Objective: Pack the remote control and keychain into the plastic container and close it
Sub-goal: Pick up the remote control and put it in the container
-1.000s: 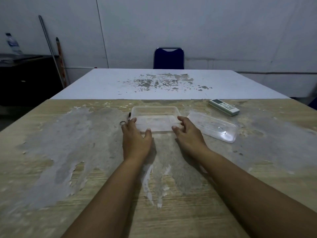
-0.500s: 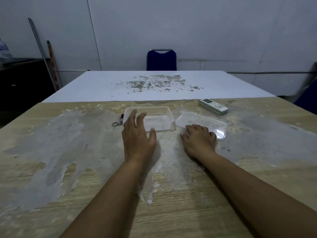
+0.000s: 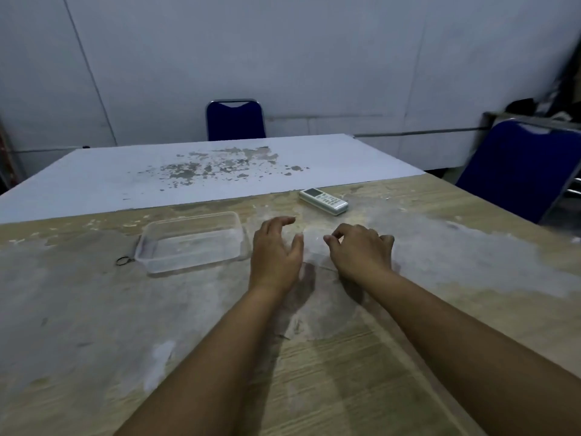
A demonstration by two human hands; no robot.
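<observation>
The clear plastic container stands open on the worn wooden table, left of centre. A small keychain ring lies against its left corner. The white remote control lies farther back, to the right. The clear lid is faint and mostly hidden between and under my hands. My left hand hovers just right of the container with fingers apart. My right hand is curled over the lid's right part, thumb and forefinger pinched at its edge.
A white table butts against the far edge of the wooden one. One blue chair stands behind it and another blue chair stands at the right.
The view has swung to the right. My left hand has left the container and moved right to the lid. My right hand has curled its fingers on the lid.
</observation>
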